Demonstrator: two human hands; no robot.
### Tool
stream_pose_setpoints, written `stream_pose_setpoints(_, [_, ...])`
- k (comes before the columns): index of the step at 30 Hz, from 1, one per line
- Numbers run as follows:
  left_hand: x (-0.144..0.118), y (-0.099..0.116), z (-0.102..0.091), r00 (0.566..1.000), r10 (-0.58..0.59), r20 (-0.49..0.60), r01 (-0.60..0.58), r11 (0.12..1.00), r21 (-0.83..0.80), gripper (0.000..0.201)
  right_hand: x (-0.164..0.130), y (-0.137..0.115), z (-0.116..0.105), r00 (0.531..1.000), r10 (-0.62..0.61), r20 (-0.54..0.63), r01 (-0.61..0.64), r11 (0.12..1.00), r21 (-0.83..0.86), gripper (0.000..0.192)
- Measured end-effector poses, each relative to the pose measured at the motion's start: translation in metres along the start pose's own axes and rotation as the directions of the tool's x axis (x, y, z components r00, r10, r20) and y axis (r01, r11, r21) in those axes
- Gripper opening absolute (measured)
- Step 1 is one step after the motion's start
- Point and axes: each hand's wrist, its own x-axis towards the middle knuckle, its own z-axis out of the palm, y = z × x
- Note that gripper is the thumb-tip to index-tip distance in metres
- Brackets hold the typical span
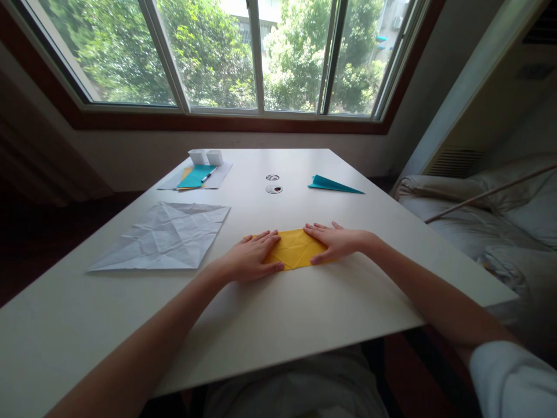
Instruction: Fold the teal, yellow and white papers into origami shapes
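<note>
- Presently, the folded yellow paper [296, 248] lies on the tabletop [243, 337], between both hands.
- Through the head feed I read the left hand [250, 257] as laid over the paper's left end, fingers extended and close together; the right hand [337, 244] covers the right end, thumb spread from the fingers. Both look flat and unclenched; I see no pinch.
- Step in hand, my judgement: pressing the folds flat; crease lines show across the middle.
- Next move, I judge, calls for even pressure along those creases, then lifting the fingers without dragging the paper.
- Nearby, I log a creased white sheet [169, 235] to the left and a folded teal piece [333, 184] beyond the right hand.
</note>
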Motion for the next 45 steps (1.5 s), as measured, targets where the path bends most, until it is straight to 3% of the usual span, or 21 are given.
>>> stream_pose_setpoints(6, [-0.002, -0.006, -0.001, 0.999, -0.012, 0.04, 0.012, 1.0, 0.001, 0.077, -0.003, 0.002, -0.004, 0.998, 0.055, 0.031, -0.055, 0.998, -0.013, 0.11])
stream_pose_setpoints(15, [-0.003, -0.005, -0.004, 0.999, 0.005, 0.043, -0.005, 1.0, -0.006, 0.079, -0.004, 0.006, -0.004, 0.997, 0.076, -0.018, -0.077, 0.996, -0.038, 0.115])
stream_pose_setpoints(25, [-0.015, -0.018, -0.013, 0.976, -0.099, 0.192, 0.106, 0.994, -0.027, 0.096, -0.006, 0.006, -0.003, 0.996, 0.08, -0.028, -0.081, 0.997, -0.018, 0.117])
stream_pose_setpoints(37, [-0.032, -0.026, -0.03, 0.941, -0.226, 0.254, 0.236, 0.972, -0.009, 0.105, -0.005, 0.007, -0.003, 0.995, 0.093, -0.037, -0.094, 0.995, -0.03, 0.116])
stream_pose_setpoints(45, [-0.032, -0.034, -0.026, 0.968, -0.138, 0.211, 0.153, 0.987, -0.057, 0.106, -0.003, 0.013, -0.003, 0.994, 0.008, -0.109, -0.015, 0.998, -0.066, 0.115])
